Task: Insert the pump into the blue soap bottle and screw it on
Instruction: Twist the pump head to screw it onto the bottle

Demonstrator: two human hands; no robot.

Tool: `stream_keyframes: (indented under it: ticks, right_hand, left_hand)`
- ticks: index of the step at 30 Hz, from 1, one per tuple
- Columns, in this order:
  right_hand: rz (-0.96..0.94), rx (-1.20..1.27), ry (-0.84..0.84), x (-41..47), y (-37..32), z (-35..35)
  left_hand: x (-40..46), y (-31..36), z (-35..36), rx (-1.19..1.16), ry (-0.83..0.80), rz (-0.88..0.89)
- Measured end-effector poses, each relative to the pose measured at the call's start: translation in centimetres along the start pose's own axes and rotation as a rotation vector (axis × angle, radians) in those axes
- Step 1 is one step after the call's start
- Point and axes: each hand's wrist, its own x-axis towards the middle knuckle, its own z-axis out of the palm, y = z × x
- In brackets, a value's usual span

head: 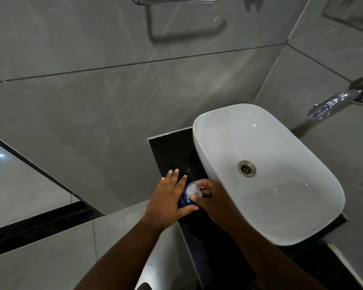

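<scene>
The bottle point(184, 200), just left of the sink point(302, 227), is gripped by the left hand point(168, 200). The pump point(194, 190) on top is pinched by the right hand point(213, 197).

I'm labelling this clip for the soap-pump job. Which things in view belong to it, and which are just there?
Part of the job:
blue soap bottle
clear pump
left hand, against the bottle
right hand, at the pump

Just there:
white basin
chrome tap
black counter
towel rail

hands point(168, 197) gripping blue bottle point(184, 200), white basin point(281, 216)
</scene>
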Motion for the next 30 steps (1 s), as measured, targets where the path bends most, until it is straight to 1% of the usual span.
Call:
stream_keyframes:
  ticks: [2, 4, 9, 10, 13, 15, 20, 23, 27, 30]
  right_hand:
    - [-0.053, -0.051, -0.031, 0.1, 0.0, 0.1]
    - [-0.094, -0.083, -0.024, 0.2, 0.0, 0.1]
    - [-0.045, -0.06, 0.021, 0.6, -0.2, 0.1]
    - [-0.047, -0.072, 0.009, 0.7, -0.2, 0.0]
    - [-0.128, -0.126, -0.106, 0.7, -0.4, -0.2]
    - [-0.167, -0.177, -0.128, 0.7, -0.4, -0.3]
    - [-0.12, -0.233, -0.011, 1.0, -0.2, -0.1]
    - [-0.097, -0.243, 0.013, 1.1, -0.1, 0.1]
    - [-0.164, -0.223, -0.099, 1.1, -0.1, -0.4]
    - [-0.178, -0.279, -0.121, 1.2, -0.3, -0.6]
  left_hand:
    - [0.0, 0.0, -0.1, -0.005, 0.006, 0.002]
    - [0.0, 0.0, -0.1, -0.008, 0.005, 0.002]
    - [-0.1, 0.1, -0.1, -0.01, -0.009, -0.003]
    - [-0.1, 0.1, -0.2, -0.012, -0.012, -0.003]
    - [-0.1, 0.1, -0.3, -0.023, -0.005, 0.002]
    - [-0.1, 0.1, -0.3, -0.028, 0.006, 0.004]
    - [0.0, 0.2, -0.1, -0.029, 0.004, -0.001]
    - [0.0, 0.2, -0.1, -0.033, 0.003, -0.006]
    - [0.0, 0.1, -0.2, -0.044, 0.008, 0.005]
    - [0.0, 0.1, -0.1, -0.043, 0.018, 0.001]
